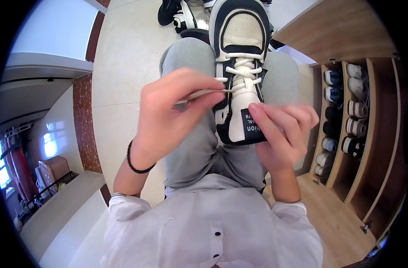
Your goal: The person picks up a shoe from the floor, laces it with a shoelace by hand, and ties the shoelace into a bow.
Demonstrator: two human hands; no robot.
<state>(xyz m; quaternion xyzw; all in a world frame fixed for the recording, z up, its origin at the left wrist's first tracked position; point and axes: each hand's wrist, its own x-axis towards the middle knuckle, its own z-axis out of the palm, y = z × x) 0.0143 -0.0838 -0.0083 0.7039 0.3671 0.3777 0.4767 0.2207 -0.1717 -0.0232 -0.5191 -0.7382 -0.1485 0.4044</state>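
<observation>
Person near me has a cream and black shoe (pixel 242 33) laid across their knees, toe pointing away from them, and both hands are busy up by the laces (pixel 244 71). The left hand (pixel 161 107) is pinched tight, thumb against fingers, on a thin pale strip (pixel 228 91) whose tip reaches the tongue (pixel 239 100) just below the lowest crossing of the laces. Could be a bit of lace or a slim tool, honestly can't tell from here.

The right hand (pixel 286 134) is half curled next to the tongue, with fingertips touching the edge of its black label (pixel 252 121), which has white lettering. Can't tell if it's actually pinching the tongue or just resting there.

They've got grey trousers (pixel 186 152) and a pale shirt (pixel 186 223) on, plus a black band (pixel 134 161) around the left wrist. Past the toe there are more shoes (pixel 183 18) bunched together on the light tiled floor (pixel 123 67). Over on their right is a wooden cabinet (pixel 345 178), open, with pairs of shoes (pixel 357 109) lined up in two of its narrow compartments.
</observation>
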